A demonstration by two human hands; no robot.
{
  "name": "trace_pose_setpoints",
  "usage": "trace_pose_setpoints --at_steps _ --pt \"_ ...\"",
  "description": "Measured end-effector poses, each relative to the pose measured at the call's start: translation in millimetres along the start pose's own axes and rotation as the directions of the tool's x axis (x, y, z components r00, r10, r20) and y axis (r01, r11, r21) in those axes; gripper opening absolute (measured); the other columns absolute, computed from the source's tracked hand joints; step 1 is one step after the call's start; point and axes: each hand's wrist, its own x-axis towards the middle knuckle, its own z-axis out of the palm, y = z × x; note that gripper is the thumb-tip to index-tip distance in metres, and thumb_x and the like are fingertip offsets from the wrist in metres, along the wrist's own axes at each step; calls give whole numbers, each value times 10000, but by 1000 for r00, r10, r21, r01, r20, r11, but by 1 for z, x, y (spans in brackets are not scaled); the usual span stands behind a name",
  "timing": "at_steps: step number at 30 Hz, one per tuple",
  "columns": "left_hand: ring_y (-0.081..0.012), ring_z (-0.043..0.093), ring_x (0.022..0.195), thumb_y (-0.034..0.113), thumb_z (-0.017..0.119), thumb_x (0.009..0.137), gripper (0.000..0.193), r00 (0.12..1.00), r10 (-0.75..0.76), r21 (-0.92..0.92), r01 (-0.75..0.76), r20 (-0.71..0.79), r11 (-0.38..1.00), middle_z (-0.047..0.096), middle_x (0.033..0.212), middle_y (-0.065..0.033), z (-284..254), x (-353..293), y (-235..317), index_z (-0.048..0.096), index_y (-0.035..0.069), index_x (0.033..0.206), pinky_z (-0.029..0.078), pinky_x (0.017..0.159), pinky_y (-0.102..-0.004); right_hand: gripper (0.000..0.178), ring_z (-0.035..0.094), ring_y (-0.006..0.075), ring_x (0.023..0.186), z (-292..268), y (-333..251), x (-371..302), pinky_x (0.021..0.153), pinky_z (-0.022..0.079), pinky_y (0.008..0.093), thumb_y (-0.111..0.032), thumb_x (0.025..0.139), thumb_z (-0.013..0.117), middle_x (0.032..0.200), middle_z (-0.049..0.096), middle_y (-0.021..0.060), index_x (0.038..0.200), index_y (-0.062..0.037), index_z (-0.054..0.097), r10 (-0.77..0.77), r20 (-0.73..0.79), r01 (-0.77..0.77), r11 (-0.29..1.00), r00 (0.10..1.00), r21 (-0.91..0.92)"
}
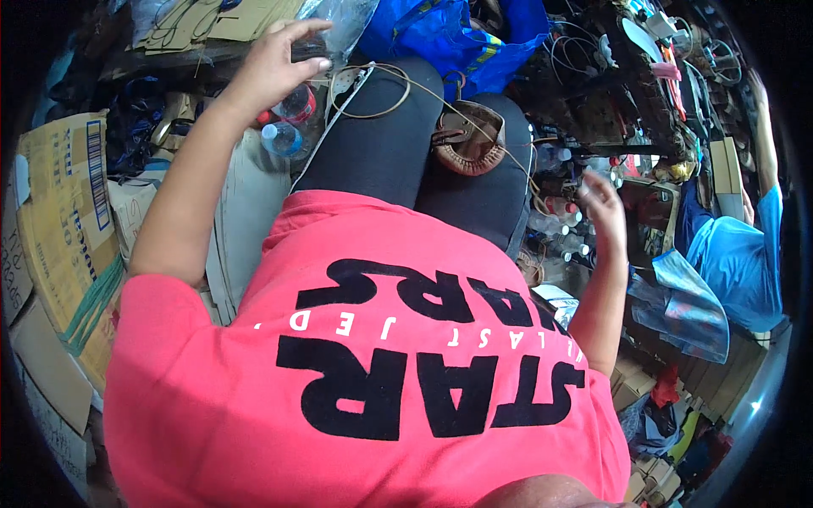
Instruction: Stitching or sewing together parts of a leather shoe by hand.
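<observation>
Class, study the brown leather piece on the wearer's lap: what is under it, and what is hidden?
Dark trousers show around the brown leather piece. The part directly beneath is covered, so whether anything else lies there cannot be seen.

Left hand [278, 66] extends forward, thumb and fingers parted. Right hand [602, 201] extends forward, fingers bent, blurred.

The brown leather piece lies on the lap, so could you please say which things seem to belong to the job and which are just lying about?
Probably in use:
brown leather piece
thin cord, partly looped

Apparently just lying about:
blue bag at the top
blue-capped bottle at left
cardboard box, far left
</observation>
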Motion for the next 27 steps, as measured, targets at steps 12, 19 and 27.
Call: trace_pose_setpoints --at_steps 12,19,27 --pt "-298 635 823 207 702 711 160 667 454 -31 -543 590 839 554 971 -108 96 -15 95 649 92 809 516 716 -410 466 598 193 667 126 -178 51 605 469 324 -459 778 666 726 638 106 902 -10 651 121 651 520 501 749 -692" --pt "-185 628 758 182 557 783 113 684 583 103 -682 439 724 564 1038 -60 99 -22 83 634 118 731 480 685 -342 307 519 75 591 129 -149 33 546 399 239 -327 825 687 636 578 -7 776 -28 639 205 585 118 877 785 -466" --pt "-170 623 686 204 582 759 54 713 481 234 -653 511 720 562 954 -52 101 -8 76 578 156 782 433 650 -328 220 445 43 604 124 -105 16 585 349 206 -274 893 624 676 536 -55 784 -83 614 154 556 -228 971 817 67"
